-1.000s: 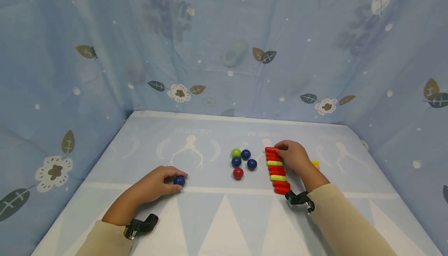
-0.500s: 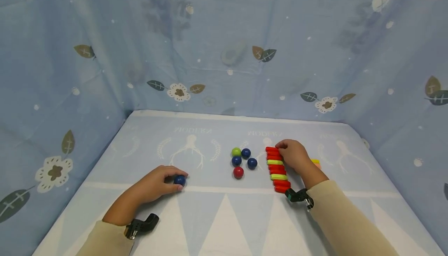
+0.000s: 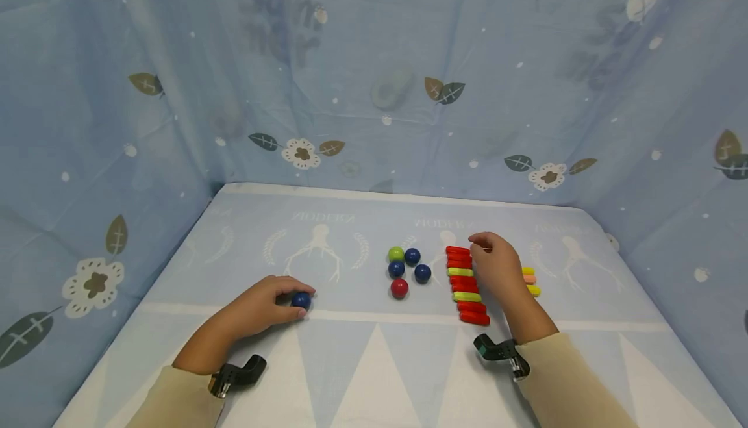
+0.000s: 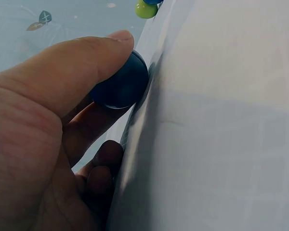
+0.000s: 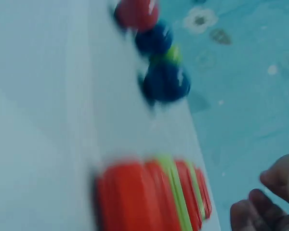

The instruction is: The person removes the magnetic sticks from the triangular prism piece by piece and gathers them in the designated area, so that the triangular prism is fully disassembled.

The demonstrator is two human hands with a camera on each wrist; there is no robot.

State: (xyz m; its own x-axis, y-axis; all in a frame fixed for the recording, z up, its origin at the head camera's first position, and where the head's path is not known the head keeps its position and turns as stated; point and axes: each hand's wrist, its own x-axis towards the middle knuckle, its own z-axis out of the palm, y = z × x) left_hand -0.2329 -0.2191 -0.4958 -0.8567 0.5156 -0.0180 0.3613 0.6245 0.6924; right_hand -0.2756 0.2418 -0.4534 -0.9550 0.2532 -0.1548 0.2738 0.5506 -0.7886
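My left hand (image 3: 257, 308) rests on the table at the left and pinches a glossy blue ball (image 3: 301, 301). In the left wrist view the thumb lies along one side of that ball (image 4: 123, 84), which sits against the cloth. Beside a row of short red sticks (image 3: 473, 318), my right hand (image 3: 497, 265) holds nothing. Its thumb and fingers are slightly bent, with a gap between them, in the right wrist view. Two lime-green sticks (image 3: 467, 297) lie among the red ones, all side by side in a column.
Between the hands is a loose cluster: a green ball (image 3: 396, 254), a red ball (image 3: 400, 288) and three blue balls (image 3: 423, 273). Right of the right hand lie yellow sticks (image 3: 534, 290) and a pink stick (image 3: 529, 279). A patterned blue curtain (image 3: 374, 90) encloses the table (image 3: 350, 376).
My right hand has come away from the top of the stick row and shifted slightly right, uncovering more of the yellow and pink sticks. My left hand stays on its ball.
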